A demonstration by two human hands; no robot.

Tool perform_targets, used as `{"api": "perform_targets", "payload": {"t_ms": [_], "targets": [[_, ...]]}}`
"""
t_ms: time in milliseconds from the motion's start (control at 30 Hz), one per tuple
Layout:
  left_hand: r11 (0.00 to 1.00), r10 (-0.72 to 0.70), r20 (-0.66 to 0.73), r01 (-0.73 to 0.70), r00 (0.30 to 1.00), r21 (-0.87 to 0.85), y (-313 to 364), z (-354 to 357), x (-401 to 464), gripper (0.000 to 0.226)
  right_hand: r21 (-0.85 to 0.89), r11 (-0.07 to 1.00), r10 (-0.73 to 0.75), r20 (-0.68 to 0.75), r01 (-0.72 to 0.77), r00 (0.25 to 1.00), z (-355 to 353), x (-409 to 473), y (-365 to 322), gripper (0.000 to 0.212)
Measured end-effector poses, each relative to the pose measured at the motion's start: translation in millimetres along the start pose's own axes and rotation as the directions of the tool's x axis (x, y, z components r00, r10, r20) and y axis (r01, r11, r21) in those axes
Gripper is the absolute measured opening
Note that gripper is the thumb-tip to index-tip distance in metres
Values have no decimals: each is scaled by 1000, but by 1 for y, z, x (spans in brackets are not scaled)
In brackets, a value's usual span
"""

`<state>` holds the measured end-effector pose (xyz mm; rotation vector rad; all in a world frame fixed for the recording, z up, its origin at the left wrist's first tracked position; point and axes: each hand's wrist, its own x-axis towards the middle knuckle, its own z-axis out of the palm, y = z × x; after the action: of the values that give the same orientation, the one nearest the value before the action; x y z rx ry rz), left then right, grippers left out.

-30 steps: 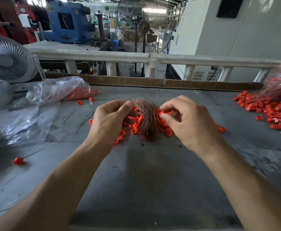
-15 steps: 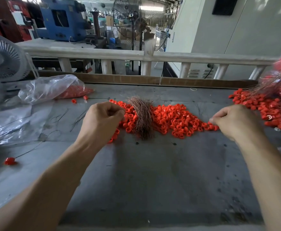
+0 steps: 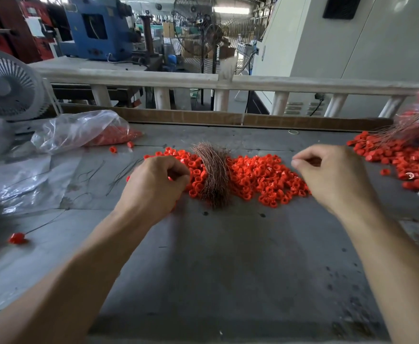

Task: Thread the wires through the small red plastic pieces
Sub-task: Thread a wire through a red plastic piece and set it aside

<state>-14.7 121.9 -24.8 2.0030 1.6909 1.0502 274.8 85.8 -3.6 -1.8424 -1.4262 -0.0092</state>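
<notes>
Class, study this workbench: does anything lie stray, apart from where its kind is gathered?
Yes. One red plastic piece lies alone near the table's left edge, a thin wire running from it, far from the main red heap around the wire bundle. Two more pieces sit loose outside the plastic bag, as if spilled.

The left hand [image 3: 153, 184] covers red pieces [image 3: 260, 180] beneath it; what its curled fingers hold stays hidden. Any wire at the right hand [image 3: 332, 175] is too thin to see. The picture's right edge cuts the blurred threaded heap [image 3: 417, 155].
</notes>
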Motion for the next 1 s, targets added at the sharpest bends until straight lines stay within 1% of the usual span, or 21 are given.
{"api": "perform_targets", "payload": {"t_ms": [67,133,233,333,400,533,733,867,1000], "targets": [[999,18,12,-18,1000,26,0,1,-1,11,62,994,-90,80,85,993,7,-9,-14,6],[998,38,32,-40,999,52,0,3,-2,15,89,983,-172,162,159,972,14,-19,-24,5],[990,68,49,-74,996,123,0,5,-5,17,118,962,-267,228,246,936,26,-32,-36,3],[974,87,58,-98,994,205,-2,5,-7,12,144,946,-319,247,291,915,36,-41,-45,2],[965,97,52,-106,994,240,-2,6,-8,9,165,939,-334,248,301,909,41,-44,-48,6],[947,118,43,-126,992,297,0,9,-8,15,157,934,-350,246,320,904,48,-47,-53,14],[935,101,37,-108,994,338,-3,9,-5,18,149,919,-390,215,364,896,56,-49,-61,23],[935,89,43,-98,995,340,-3,11,-4,17,121,877,-481,212,465,851,57,-51,-66,29],[939,70,59,-86,996,332,-3,11,-4,14,72,854,-516,247,515,820,60,-52,-68,21]]}}
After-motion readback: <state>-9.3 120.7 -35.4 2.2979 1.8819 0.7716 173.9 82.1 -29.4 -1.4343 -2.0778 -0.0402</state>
